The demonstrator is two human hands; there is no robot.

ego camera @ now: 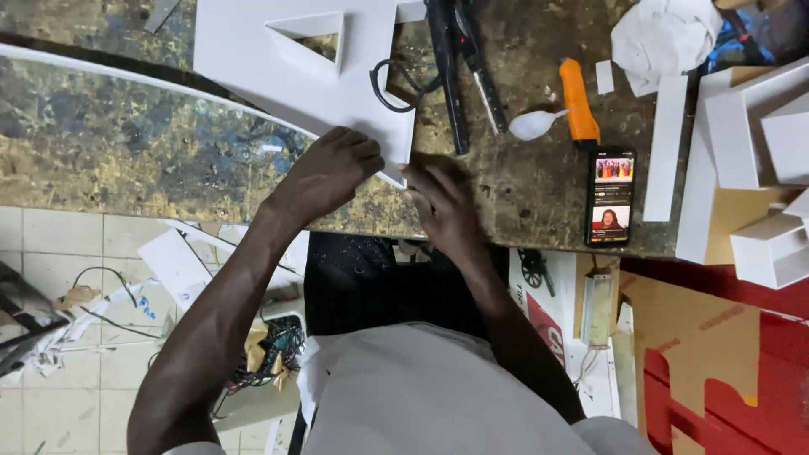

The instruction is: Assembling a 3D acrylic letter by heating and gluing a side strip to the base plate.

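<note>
A large white letter-shaped panel (270, 63) with a triangular cut-out lies on the worn workbench (118, 143). My left hand (324, 173) presses on the panel's near corner, fingers curled over its edge. My right hand (442, 202) rests just to the right of that corner, fingertips touching the panel's tip. A long thin white strip (126, 77) curves across the bench from the left toward that corner. Whether either hand pinches the strip is hidden by the fingers.
A black tool with a looped cord (451, 67), an orange-handled knife (579, 99), a small white squeeze bottle (535, 125) and a lit phone (610, 195) lie to the right. White box-like pieces (742, 143) and a crumpled cloth (666, 38) sit far right. Scraps litter the tiled floor (50, 253).
</note>
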